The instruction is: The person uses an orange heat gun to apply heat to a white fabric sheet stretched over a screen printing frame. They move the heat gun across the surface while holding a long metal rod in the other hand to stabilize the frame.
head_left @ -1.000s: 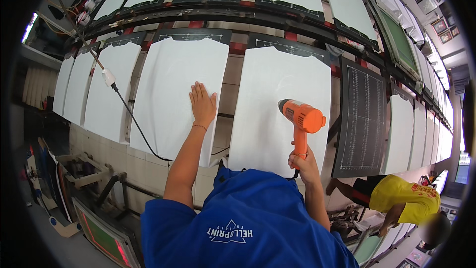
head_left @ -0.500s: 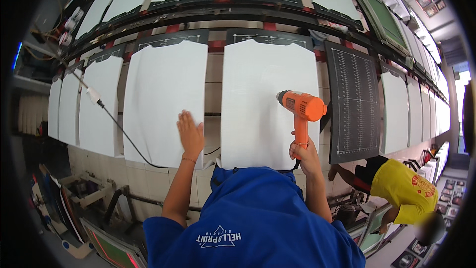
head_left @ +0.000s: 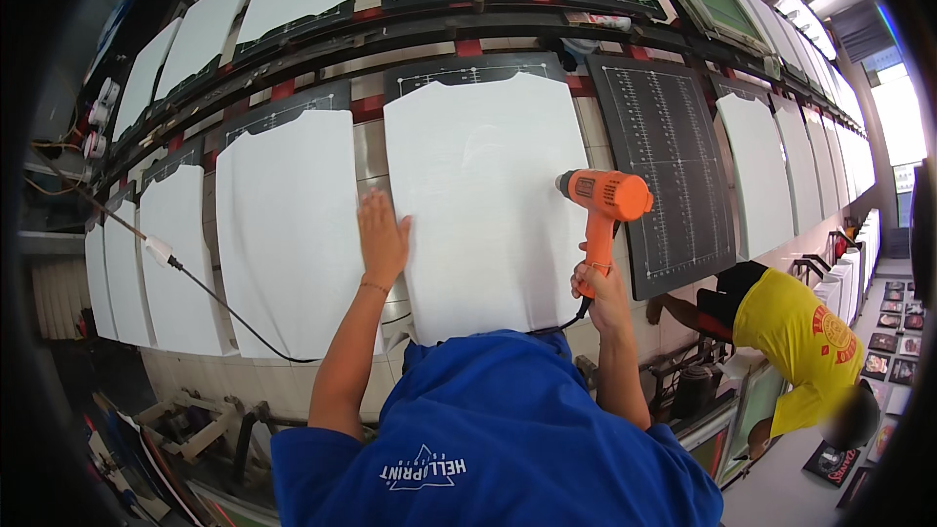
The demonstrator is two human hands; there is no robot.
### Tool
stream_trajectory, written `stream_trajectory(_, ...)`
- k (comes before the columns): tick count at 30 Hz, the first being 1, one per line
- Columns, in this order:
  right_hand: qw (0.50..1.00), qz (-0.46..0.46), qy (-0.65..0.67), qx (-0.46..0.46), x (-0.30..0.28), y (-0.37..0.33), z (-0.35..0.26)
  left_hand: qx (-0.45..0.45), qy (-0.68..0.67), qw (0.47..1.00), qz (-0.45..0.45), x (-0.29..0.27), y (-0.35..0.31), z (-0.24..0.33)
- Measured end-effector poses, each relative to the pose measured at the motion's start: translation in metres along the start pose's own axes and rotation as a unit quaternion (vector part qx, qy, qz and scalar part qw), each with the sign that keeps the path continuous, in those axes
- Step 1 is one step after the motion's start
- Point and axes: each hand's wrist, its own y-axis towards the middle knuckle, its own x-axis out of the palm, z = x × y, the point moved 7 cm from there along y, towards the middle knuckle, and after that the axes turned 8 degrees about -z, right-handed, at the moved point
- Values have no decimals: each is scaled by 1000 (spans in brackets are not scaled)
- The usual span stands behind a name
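Nearest us, our right hand (head_left: 603, 285) is closed around the grip of the orange heat gun (head_left: 602, 207), nozzle aimed left over the white panel (head_left: 483, 205). Our left hand (head_left: 383, 239) lies open and flat at that panel's left edge, beyond the gun's muzzle.
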Motion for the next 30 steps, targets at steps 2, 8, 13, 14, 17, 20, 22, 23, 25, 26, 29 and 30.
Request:
stream_trajectory(2, 1000, 0, -5, 2, 0, 2, -5, 43, -19, 999, 2, 10, 30, 27)
stream_trajectory(8, 999, -6, -30, 17, 0, 10, -18, 91, 9, 995, 32, 26, 113, 68)
stream_trajectory(13, 999, 3, -41, 11, -2, 19, -20, 106, 7, 994, 13, 30, 114, 83)
stream_trajectory(14, 999, 5, -43, 12, -3, 21, -19, 115, 6, 993, 7, 30, 107, 87)
stream_trajectory(17, 999, -10, -39, 14, 0, 28, -20, 137, -3, 990, -36, 34, 81, 99)
stream_trajectory(20, 999, -13, -48, 13, 0, 33, -19, 165, -7, 985, -50, 38, 48, 109)
stream_trajectory(22, 999, -14, -48, 4, 2, 37, -20, 178, -11, 982, -68, 37, 21, 116)
stream_trajectory(23, 999, -14, -47, -1, 2, 38, -19, 188, -13, 979, -83, 37, 7, 120)
stream_trajectory(25, 999, -21, -47, 0, 3, 39, -18, 207, -17, 972, -113, 38, -21, 127)
stream_trajectory(26, 999, -25, -48, 0, 2, 38, -18, 223, -46, 966, -122, 37, -34, 131)
stream_trajectory(29, 996, -55, -63, 32, 6, 27, -15, 257, -58, 953, -152, 39, -63, 135)
stream_trajectory(30, 995, -60, -68, 42, 5, 21, -15, 257, -55, 953, -150, 39, -63, 134)
